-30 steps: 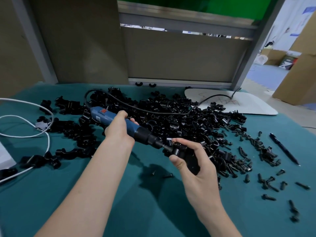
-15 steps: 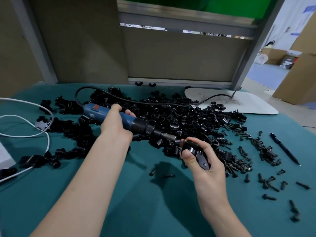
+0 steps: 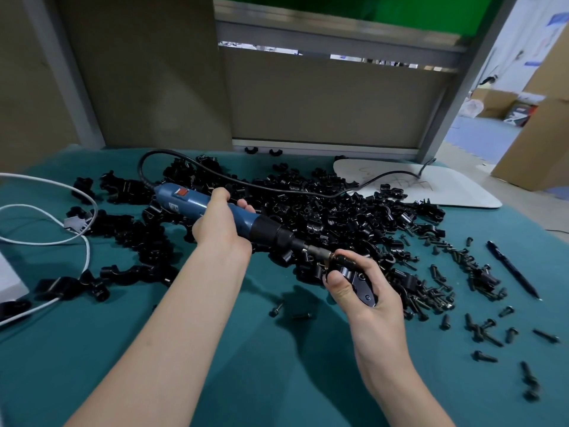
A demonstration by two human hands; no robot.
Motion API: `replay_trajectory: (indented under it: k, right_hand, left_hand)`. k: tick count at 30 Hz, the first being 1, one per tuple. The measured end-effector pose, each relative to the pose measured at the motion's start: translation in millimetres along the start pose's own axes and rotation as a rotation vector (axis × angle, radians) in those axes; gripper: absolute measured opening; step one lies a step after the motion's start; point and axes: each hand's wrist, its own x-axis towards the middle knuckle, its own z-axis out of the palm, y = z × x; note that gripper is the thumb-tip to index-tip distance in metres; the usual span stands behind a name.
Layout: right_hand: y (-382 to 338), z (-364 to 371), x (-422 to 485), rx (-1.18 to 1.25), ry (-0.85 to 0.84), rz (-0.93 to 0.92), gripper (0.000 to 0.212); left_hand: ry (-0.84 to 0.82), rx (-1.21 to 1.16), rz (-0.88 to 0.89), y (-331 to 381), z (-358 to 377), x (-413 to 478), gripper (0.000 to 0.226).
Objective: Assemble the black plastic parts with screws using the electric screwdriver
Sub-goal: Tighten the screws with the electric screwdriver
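My left hand [image 3: 220, 224] grips the blue electric screwdriver [image 3: 191, 201] around its middle, its black nose slanting down to the right. The metal bit meets a black plastic part [image 3: 358, 280] that my right hand [image 3: 366, 288] holds with thumb and curled fingers just above the green table. A big heap of black plastic parts [image 3: 323, 217] lies behind both hands. Loose black screws [image 3: 440, 291] are scattered to the right of my right hand.
The screwdriver's black cord [image 3: 277, 189] loops over the heap to the back right. A white cable [image 3: 46, 238] lies at the left, a white board [image 3: 431, 189] at the back right, a black pen [image 3: 512, 269] at the right. Two screws [image 3: 289, 312] lie in front.
The screwdriver has drawn back slightly to the left and its bit now sits on the top of the part. My right hand has turned the part so its flat face shows.
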Motion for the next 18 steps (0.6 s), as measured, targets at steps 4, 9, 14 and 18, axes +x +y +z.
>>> replay_trajectory:
  k: [4, 9, 14, 18]
  right_hand:
    - [0.9, 0.1, 0.0, -0.032, -0.005, -0.003, 0.039]
    - [2.8, -1.4, 1.0, -0.015, -0.003, -0.007, 0.033]
    - [3.8, -1.2, 1.1, -0.009, -0.002, -0.012, 0.032]
    - [3.2, -0.5, 1.0, -0.011, -0.001, -0.009, 0.036]
  left_hand:
    - [0.002, 0.005, 0.004, -1.9, -1.5, 1.0, 0.020]
    - [-0.012, -0.003, -0.004, -4.4, -1.1, -0.7, 0.014]
    - [-0.022, -0.009, -0.001, -4.3, -0.8, -0.6, 0.015]
    - [-0.020, 0.000, -0.005, -5.7, -0.9, -0.1, 0.015]
